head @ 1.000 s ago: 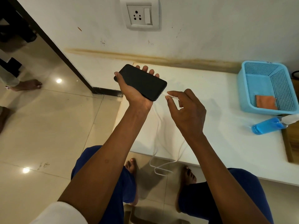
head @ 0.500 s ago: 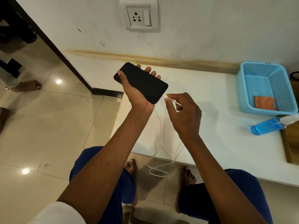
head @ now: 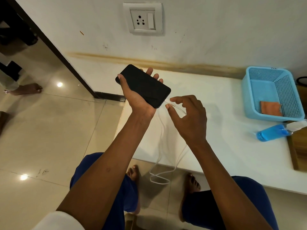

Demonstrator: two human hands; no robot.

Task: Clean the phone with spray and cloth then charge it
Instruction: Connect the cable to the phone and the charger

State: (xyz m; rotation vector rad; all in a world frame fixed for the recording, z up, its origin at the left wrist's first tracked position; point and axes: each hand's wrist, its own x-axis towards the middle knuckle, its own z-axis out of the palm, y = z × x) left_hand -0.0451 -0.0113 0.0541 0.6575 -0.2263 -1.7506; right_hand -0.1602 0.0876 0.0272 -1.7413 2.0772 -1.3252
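My left hand (head: 136, 100) grips a black phone (head: 146, 85), screen up, above the left end of the white table (head: 216, 146). A white charging cable (head: 160, 146) meets the phone's lower right edge. Its plug sits between the thumb and forefinger of my right hand (head: 191, 120), which pinch it lightly. The cable hangs over the table's front edge in a loop near my feet. A blue spray bottle (head: 272, 133) lies on its side at the table's right. An orange cloth (head: 270, 108) lies inside the blue basket (head: 249, 97).
A white wall socket with a switch (head: 143, 19) is on the wall above the phone. A wooden board (head: 297, 151) lies at the table's right end. Another person's bare foot (head: 25, 89) stands on the tiled floor at far left, beyond a dark door frame (head: 66, 60).
My right hand brought the cable plug up to the phone's lower edge, and its fingers have since spread a little. The left hand kept the phone nearly still.
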